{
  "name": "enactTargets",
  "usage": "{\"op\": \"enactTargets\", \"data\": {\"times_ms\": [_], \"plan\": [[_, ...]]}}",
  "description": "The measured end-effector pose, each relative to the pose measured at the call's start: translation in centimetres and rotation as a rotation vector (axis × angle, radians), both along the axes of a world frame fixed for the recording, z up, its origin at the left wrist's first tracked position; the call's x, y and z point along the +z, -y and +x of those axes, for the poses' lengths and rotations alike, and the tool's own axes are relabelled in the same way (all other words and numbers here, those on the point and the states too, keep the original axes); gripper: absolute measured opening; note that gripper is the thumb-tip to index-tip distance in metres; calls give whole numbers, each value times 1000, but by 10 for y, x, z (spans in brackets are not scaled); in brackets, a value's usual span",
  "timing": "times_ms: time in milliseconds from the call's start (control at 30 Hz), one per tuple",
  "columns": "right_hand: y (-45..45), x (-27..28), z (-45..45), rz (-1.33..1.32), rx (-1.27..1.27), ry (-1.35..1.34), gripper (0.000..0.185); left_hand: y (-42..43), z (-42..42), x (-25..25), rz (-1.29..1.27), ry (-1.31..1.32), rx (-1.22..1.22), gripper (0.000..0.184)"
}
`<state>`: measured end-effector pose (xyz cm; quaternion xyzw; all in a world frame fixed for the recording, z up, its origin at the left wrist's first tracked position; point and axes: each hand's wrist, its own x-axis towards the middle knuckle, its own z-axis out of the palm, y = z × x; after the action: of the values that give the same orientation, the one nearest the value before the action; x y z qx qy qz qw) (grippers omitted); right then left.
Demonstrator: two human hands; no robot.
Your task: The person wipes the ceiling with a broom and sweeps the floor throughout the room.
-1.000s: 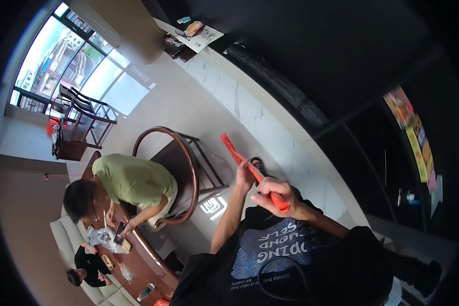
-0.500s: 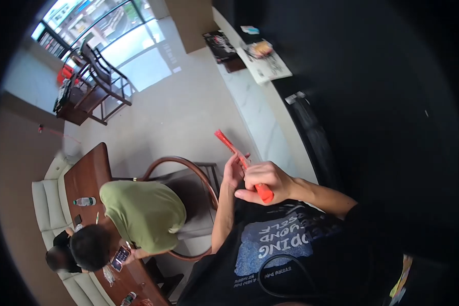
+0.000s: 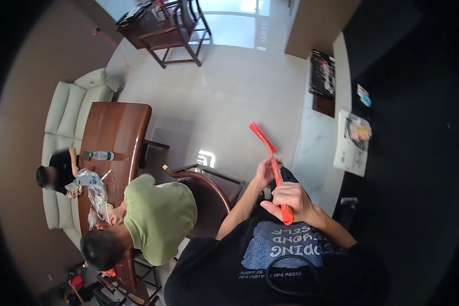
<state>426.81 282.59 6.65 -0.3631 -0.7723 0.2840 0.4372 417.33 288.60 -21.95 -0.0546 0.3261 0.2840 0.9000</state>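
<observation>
A long, narrow red strip (image 3: 276,171), with faint markings and a loosely spread far end, slants across the view in front of my black shirt. Near its lower end my right hand (image 3: 292,199) is closed round it, thumb pointing left, and a short red end sticks out below the fist. Farther up, the fingers of my left hand (image 3: 265,172) close on the strip's middle. The far part of the strip reaches beyond both hands, above the pale floor.
At left a person in a green shirt (image 3: 160,217) leans over a wooden table (image 3: 112,120) with a bottle (image 3: 103,155) and plastic bags. Another person sits on a pale sofa (image 3: 58,112). A round-backed chair (image 3: 209,199) stands near my left arm. Papers (image 3: 352,145) lie on the right-hand ledge.
The view has swung left, showing more of the table and sofa. Both hands still hold the red strip, now more upright in view. The person in green has bent farther over the table.
</observation>
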Motion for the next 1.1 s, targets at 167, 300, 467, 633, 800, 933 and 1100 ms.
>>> {"op": "enactTargets", "data": {"times_ms": [167,300,467,633,800,933,1100], "plan": [[-136,-28,32,-16,205,6,35,-94,0,-25,-14,-63,102,27],[-261,-28,69,50,279,-90,37,-183,15,-2,45,-182,183,32],[-363,-13,70,16,463,-52,37,-271,6,-11,27,-309,271,35],[-453,-32,50,-3,534,-65,35,-387,-15,-35,-27,-438,497,27],[-568,-21,31,-3,353,-57,35,-542,-43,-41,-49,-336,376,26],[-659,-6,27,26,200,-64,34,-647,-33,-45,-26,-308,317,23],[-751,12,7,-86,329,-343,35,-754,-2,-19,-267,-290,408,28]]}}
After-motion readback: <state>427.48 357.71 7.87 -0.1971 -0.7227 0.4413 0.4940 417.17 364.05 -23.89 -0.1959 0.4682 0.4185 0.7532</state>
